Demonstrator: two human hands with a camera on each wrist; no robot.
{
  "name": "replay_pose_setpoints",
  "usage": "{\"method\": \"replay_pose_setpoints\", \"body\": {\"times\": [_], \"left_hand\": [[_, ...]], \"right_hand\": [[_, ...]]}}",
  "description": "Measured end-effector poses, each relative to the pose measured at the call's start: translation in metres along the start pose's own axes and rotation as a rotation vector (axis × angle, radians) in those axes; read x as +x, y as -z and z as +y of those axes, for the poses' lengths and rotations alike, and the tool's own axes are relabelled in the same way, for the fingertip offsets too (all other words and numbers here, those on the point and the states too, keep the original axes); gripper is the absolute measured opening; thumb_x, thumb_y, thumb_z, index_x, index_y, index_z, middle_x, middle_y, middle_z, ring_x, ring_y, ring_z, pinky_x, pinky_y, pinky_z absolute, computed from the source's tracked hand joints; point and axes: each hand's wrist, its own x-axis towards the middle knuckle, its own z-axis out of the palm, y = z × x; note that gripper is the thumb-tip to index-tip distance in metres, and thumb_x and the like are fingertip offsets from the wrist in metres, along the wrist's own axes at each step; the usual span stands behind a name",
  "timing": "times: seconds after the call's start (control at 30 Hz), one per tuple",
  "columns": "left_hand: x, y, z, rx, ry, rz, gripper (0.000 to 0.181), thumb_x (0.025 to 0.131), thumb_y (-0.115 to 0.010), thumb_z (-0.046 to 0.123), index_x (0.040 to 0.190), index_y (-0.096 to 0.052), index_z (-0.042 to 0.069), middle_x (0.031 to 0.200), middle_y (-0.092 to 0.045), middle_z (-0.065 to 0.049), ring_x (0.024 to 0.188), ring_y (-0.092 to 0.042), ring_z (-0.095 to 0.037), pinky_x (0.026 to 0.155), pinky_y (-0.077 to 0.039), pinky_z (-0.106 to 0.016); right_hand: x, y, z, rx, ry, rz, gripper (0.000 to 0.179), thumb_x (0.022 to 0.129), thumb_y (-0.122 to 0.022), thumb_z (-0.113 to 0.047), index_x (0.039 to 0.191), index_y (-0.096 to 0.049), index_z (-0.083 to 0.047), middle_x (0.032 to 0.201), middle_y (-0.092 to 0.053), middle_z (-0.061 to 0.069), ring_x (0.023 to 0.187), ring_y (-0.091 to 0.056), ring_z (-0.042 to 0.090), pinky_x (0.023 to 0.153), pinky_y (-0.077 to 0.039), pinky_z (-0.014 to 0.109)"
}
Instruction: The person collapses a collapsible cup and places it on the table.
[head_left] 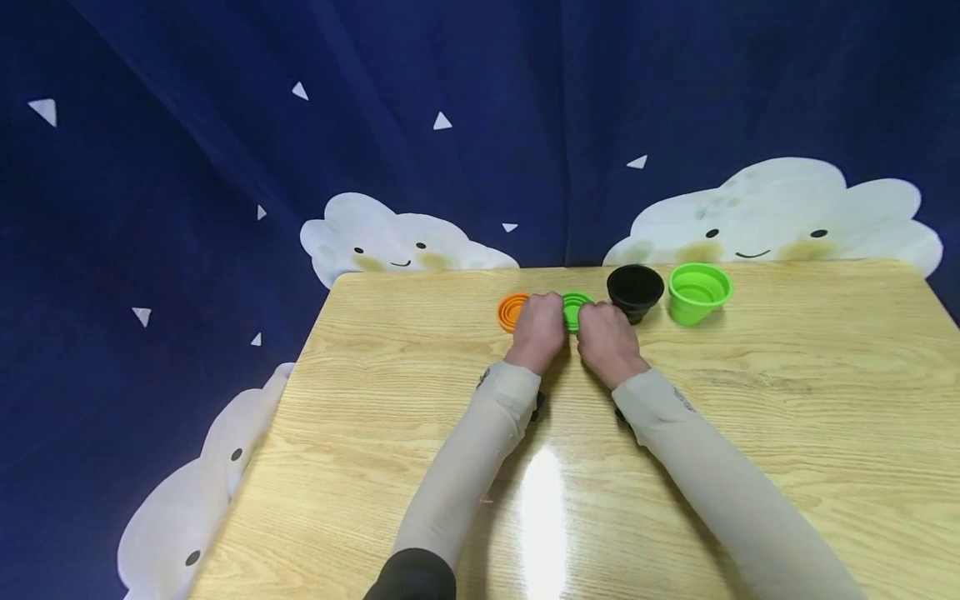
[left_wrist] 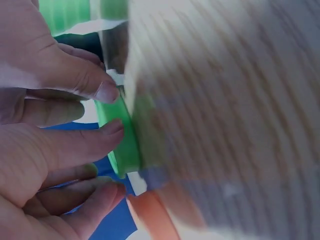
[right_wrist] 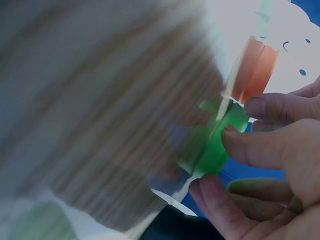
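A green collapsible cup (head_left: 572,311), folded flat with rings showing inside, lies on the table between the two hands. My left hand (head_left: 538,331) grips its left side; in the left wrist view the thumb presses against the green band (left_wrist: 126,145). From the right, my right hand (head_left: 609,340) holds the same cup, its thumb on the green side (right_wrist: 214,152) in the right wrist view. An orange collapsible cup (head_left: 511,313), also folded flat, sits just left of the left hand, which partly covers it.
Beyond the right hand stands a black cup (head_left: 636,287), expanded. A taller green cup (head_left: 693,298), expanded too, is to its right. The wooden table (head_left: 390,400) ends at a dark blue curtain (head_left: 480,167) with cloud prints.
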Motion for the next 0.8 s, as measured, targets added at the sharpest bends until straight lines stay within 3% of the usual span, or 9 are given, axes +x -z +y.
{"method": "replay_pose_setpoints", "body": {"times": [0.2, 0.4, 0.57, 0.8], "left_hand": [[-0.001, 0.007, 0.006, -0.073, -0.004, 0.017, 0.008, 0.073, -0.068, 0.007, 0.078, -0.067, 0.013, 0.076, -0.064, -0.001, 0.071, -0.061, -0.018, 0.059, -0.05, -0.03], [-0.001, 0.013, 0.014, -0.299, 0.02, 0.04, 0.048, 0.066, -0.082, 0.025, 0.112, -0.067, 0.016, 0.105, -0.066, 0.003, 0.094, -0.061, -0.017, 0.078, -0.049, -0.026], [-0.002, 0.014, 0.019, -0.506, 0.049, 0.046, 0.057, 0.065, -0.084, 0.028, 0.117, -0.064, 0.014, 0.109, -0.065, 0.002, 0.099, -0.059, -0.013, 0.085, -0.046, -0.023], [0.001, 0.007, 0.024, -0.761, 0.108, 0.034, 0.066, 0.063, -0.085, 0.023, 0.122, -0.059, 0.011, 0.11, -0.064, 0.001, 0.095, -0.06, -0.008, 0.081, -0.047, -0.016]], "right_hand": [[-0.014, 0.013, 0.005, 0.103, -0.004, 0.101, 0.008, 0.078, -0.062, -0.004, 0.083, -0.059, 0.001, 0.072, -0.057, 0.016, 0.07, -0.059, 0.038, 0.057, -0.048, 0.05], [-0.027, 0.026, 0.017, 0.252, -0.051, 0.223, 0.018, 0.078, -0.068, -0.014, 0.087, -0.066, 0.0, 0.075, -0.063, 0.012, 0.068, -0.06, 0.032, 0.055, -0.048, 0.045], [-0.035, 0.034, 0.031, 0.281, -0.084, 0.292, 0.019, 0.077, -0.07, -0.017, 0.087, -0.068, -0.001, 0.072, -0.066, 0.009, 0.065, -0.061, 0.028, 0.056, -0.047, 0.043], [-0.042, 0.042, 0.042, 0.311, -0.126, 0.327, 0.016, 0.078, -0.069, -0.015, 0.083, -0.068, 0.0, 0.068, -0.066, 0.007, 0.061, -0.061, 0.022, 0.055, -0.046, 0.04]]}}
